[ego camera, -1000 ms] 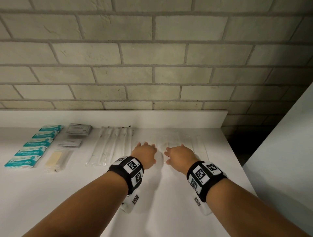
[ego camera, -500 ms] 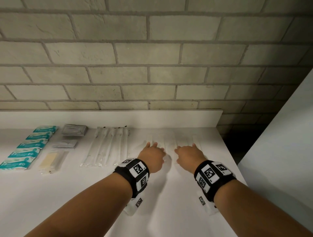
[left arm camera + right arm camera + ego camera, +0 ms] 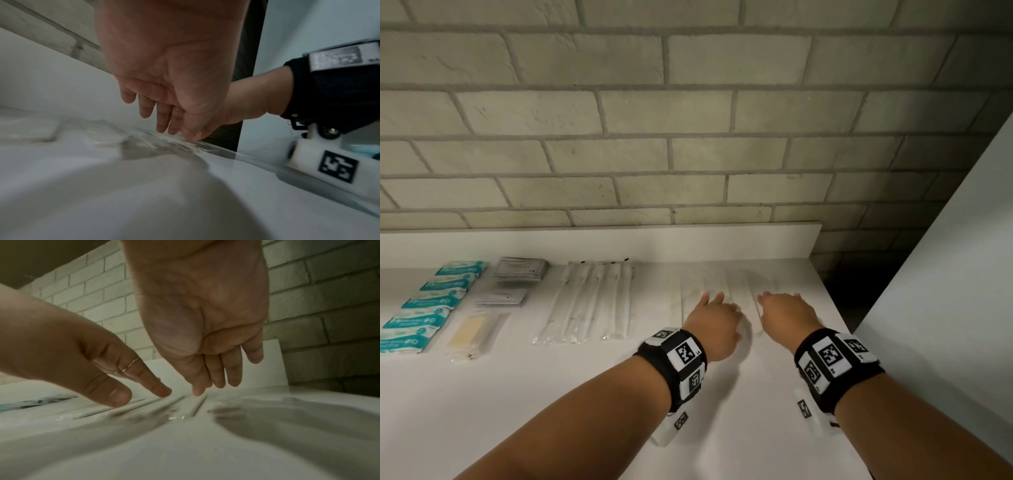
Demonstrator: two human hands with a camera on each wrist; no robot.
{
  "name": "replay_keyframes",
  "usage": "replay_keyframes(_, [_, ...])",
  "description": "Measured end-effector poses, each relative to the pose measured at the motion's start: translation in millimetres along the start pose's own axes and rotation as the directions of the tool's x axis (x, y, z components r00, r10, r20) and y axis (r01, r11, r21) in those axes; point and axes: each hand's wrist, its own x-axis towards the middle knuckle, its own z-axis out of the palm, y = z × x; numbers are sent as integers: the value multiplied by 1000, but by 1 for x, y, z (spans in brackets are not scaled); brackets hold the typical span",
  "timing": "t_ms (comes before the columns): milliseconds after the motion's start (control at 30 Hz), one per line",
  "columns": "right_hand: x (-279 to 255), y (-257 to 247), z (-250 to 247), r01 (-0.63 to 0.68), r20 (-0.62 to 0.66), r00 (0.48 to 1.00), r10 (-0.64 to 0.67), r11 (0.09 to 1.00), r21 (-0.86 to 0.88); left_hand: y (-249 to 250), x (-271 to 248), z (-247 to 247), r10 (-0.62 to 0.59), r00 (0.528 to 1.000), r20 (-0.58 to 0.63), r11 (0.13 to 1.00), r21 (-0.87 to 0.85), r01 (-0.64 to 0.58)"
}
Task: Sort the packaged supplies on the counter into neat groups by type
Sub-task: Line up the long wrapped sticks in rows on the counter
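teal packets: 5 | swab sleeves: 5 | hands: 2, flat

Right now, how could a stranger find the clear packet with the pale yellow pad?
Start at the white counter under the brick wall and go to its left end. Beside the column of teal packets, nearest the front edge, lies the clear packet with the pale yellow pad. Only it shows yellow; the grey sachets lie behind it.
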Motion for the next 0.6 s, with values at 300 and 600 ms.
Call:
replay_keyframes(300, [-13, 14, -1, -54, 22, 998, 54, 999, 4, 28, 10, 1, 64, 997, 45, 998, -2, -64])
replay_keyframes(600, [-20, 23, -1, -38, 24, 999, 35, 989, 140, 26, -2, 3, 77, 995, -58, 996, -47, -79])
